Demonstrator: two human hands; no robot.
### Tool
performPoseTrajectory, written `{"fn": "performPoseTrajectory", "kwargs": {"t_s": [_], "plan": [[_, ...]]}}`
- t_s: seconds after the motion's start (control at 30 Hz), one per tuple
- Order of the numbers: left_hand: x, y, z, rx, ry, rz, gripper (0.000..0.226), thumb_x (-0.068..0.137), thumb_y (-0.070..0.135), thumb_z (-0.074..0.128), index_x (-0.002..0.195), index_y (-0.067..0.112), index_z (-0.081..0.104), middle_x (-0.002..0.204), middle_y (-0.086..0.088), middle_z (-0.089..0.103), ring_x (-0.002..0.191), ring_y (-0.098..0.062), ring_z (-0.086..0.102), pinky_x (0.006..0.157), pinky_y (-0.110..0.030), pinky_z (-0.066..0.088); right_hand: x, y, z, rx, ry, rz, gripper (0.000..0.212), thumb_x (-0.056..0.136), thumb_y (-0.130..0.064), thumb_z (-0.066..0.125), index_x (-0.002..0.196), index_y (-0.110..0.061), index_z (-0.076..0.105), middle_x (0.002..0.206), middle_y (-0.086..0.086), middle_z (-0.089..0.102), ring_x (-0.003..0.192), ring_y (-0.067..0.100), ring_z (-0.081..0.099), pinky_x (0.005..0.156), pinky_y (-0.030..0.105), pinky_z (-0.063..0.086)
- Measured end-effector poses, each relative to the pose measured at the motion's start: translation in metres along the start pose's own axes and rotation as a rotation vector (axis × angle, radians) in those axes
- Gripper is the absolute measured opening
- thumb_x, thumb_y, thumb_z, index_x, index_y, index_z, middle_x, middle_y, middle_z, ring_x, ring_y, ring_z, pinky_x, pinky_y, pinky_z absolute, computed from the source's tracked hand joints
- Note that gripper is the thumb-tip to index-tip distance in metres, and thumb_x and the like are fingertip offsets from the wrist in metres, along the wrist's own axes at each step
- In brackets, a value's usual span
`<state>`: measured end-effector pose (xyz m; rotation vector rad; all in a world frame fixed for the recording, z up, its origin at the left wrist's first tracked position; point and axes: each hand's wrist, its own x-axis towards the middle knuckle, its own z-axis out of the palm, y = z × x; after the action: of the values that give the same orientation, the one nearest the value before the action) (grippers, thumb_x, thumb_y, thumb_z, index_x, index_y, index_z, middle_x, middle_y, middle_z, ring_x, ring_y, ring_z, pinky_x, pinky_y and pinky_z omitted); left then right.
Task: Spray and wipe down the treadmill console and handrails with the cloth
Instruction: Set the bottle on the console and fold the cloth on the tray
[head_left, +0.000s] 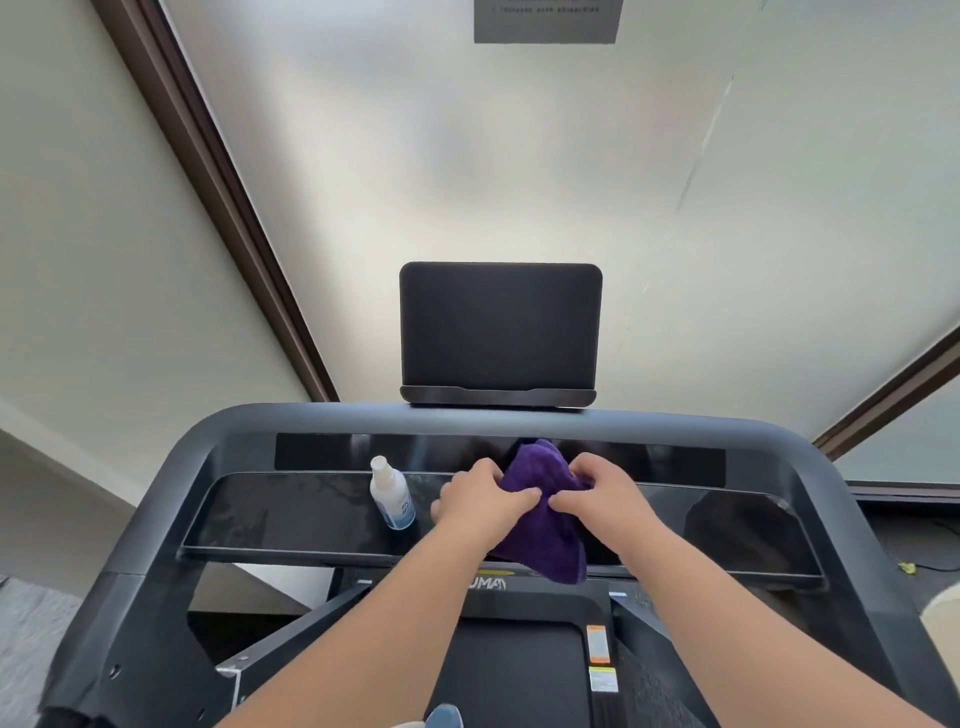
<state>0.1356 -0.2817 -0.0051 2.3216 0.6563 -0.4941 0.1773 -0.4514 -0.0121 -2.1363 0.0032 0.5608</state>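
Note:
A purple cloth (540, 540) is bunched over the middle of the treadmill's glossy black console tray (291, 514). My left hand (483, 501) grips its left side and my right hand (597, 493) grips its right side, thumbs almost meeting in front. A small white spray bottle (390, 492) stands upright on the tray just left of my left hand, untouched. The dark grey handrail (171, 499) curves round the console on both sides. A black screen (500, 327) rises behind the console.
A frosted window with a dark brown frame (234, 208) stands behind the treadmill. The running belt (514, 675) lies below between my forearms. A cream-coloured object (943, 618) sits at the right edge.

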Motion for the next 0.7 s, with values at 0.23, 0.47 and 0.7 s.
{"fn": "performPoseTrajectory", "kwargs": {"t_s": [0.23, 0.47, 0.7], "plan": [[0.004, 0.020, 0.013, -0.337, -0.068, -0.010, 0.036, 0.087, 0.028, 0.078, 0.109, 0.021, 0.051, 0.106, -0.001, 0.064, 0.102, -0.024, 0.065, 0.090, -0.044, 0.058, -0.005, 0.010, -0.035, 0.016, 0.151, 0.013, 0.020, 0.077, -0.013, 0.076, 0.086, -0.029, 0.067, 0.086, -0.003, 0.072, 0.082, 0.019, 0.069, 0.065, 0.031, 0.053], [0.001, 0.073, 0.062, -0.300, -0.054, 0.146, 0.044, 0.094, 0.029, 0.075, 0.133, 0.022, 0.057, 0.125, -0.001, 0.071, 0.112, -0.024, 0.067, 0.093, -0.037, 0.054, 0.002, 0.034, -0.094, 0.006, 0.389, 0.091, 0.023, 0.073, -0.011, 0.069, 0.088, -0.028, 0.069, 0.088, -0.010, 0.071, 0.083, 0.012, 0.065, 0.066, 0.029, 0.049], [-0.014, 0.080, 0.074, -0.202, 0.009, 0.162, 0.045, 0.099, 0.032, 0.068, 0.140, 0.019, 0.056, 0.137, -0.009, 0.061, 0.120, -0.031, 0.063, 0.100, -0.045, 0.055, -0.006, 0.067, -0.082, 0.022, 0.383, 0.156, 0.020, 0.081, -0.017, 0.065, 0.099, -0.025, 0.067, 0.095, -0.001, 0.071, 0.091, 0.023, 0.066, 0.080, 0.040, 0.055]]}}
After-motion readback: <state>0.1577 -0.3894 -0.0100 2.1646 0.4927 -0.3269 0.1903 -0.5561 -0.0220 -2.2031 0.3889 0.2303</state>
